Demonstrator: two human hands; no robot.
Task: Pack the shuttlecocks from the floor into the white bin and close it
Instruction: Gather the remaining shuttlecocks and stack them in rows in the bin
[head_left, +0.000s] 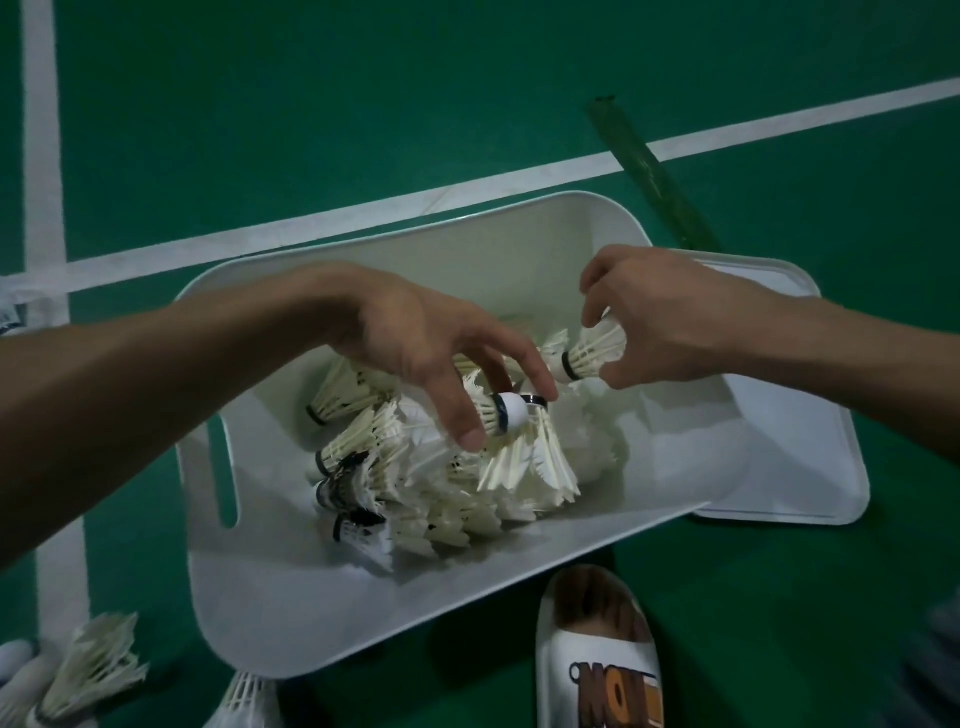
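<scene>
One shuttlecock pinched in left hand fingers, another shuttlecock in right hand, over one white bin.

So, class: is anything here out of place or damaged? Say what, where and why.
Loose shuttlecocks lie on the floor lower left, outside the white bin. Some binned shuttlecocks have dark, ragged feathers, looking worn.
</scene>
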